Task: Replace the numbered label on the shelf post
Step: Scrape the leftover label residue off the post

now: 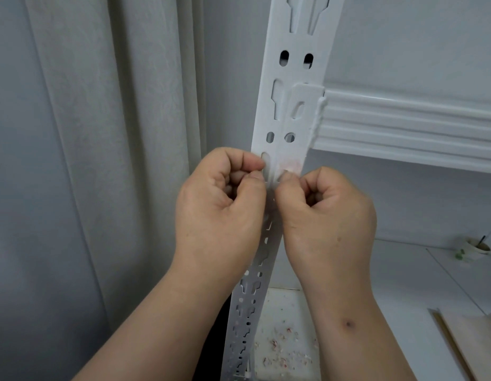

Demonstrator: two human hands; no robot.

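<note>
Both curled hands, left hand [221, 200] and right hand [325, 213], pick with thumbnails at reddish label residue [291, 165] directly above, on the upright shelf post [293, 111].

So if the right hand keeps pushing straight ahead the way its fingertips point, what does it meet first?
The white perforated metal shelf post. The right hand has its fingertips at the post face, by a faint pinkish label residue patch. Contact looks already made, though depth is hard to judge from this one view.
</note>
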